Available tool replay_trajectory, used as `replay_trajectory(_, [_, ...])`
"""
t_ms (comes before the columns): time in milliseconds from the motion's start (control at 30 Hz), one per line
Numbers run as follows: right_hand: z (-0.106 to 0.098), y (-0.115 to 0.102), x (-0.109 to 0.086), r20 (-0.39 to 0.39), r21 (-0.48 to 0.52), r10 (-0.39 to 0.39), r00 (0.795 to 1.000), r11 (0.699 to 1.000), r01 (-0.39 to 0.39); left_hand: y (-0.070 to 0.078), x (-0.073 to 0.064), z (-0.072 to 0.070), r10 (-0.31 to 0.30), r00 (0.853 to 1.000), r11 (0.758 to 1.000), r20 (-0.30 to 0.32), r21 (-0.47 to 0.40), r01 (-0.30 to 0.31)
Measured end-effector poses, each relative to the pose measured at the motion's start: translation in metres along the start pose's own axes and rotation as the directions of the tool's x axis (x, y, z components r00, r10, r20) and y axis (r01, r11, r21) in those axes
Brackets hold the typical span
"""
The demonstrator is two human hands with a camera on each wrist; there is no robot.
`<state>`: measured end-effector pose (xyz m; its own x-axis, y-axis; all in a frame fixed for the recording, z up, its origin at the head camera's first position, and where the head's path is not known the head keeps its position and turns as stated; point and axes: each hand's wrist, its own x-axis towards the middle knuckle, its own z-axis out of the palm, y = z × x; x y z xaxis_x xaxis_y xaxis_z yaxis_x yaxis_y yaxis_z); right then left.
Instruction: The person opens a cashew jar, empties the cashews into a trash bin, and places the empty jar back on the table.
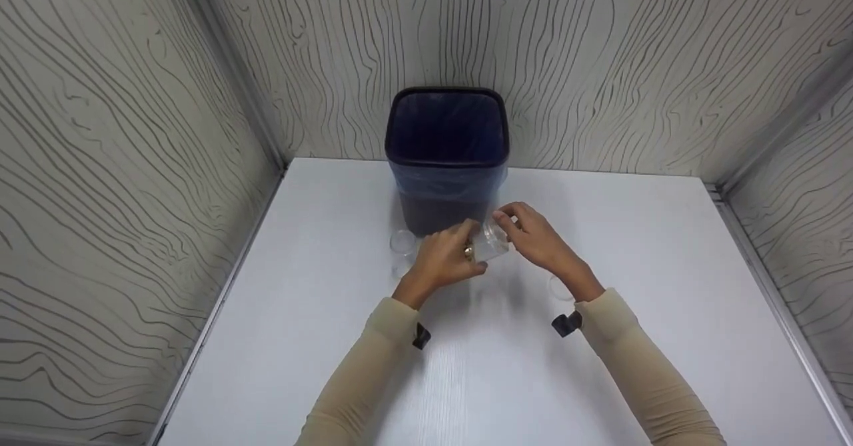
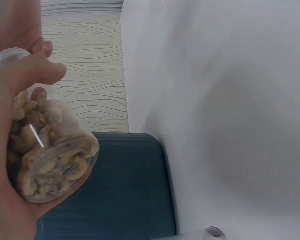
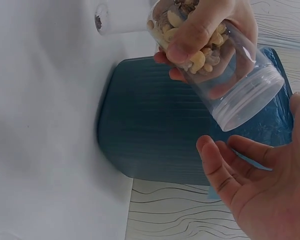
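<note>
My left hand grips a clear plastic jar, its fingers and thumb wrapped around the body. Pale nuts, which look like cashews, fill part of the jar toward its base. In the right wrist view the jar tilts, with its ridged, translucent top end facing my right hand. The right fingers are spread and loosely bent, a small gap away from that end. Whether a lid covers the top cannot be told.
A dark bin with a blue liner stands behind the hands against the back wall. Left of my left hand is another clear container on the white table. A clear round thing lies by the right wrist.
</note>
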<state>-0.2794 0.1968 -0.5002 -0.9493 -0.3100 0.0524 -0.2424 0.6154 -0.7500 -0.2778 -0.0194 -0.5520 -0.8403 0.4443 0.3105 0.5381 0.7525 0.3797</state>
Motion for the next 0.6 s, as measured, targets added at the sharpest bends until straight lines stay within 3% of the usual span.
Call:
replay_trajectory(300, [0.0028, -0.0013, 0.0006, 0.016, 0.021, -0.014, 1.000, 1.000, 0.014, 0.0000, -0.0016, 0.0006, 0.013, 1.000, 1.000, -0.016, 0.021, -0.013])
replay_trajectory(600, [0.0063, -0.0017, 0.0006, -0.007, 0.007, -0.024, 1.000, 1.000, 0.024, 0.0002, -0.0026, 0.0011, -0.010, 1.000, 1.000, -0.008, 0.015, 0.010])
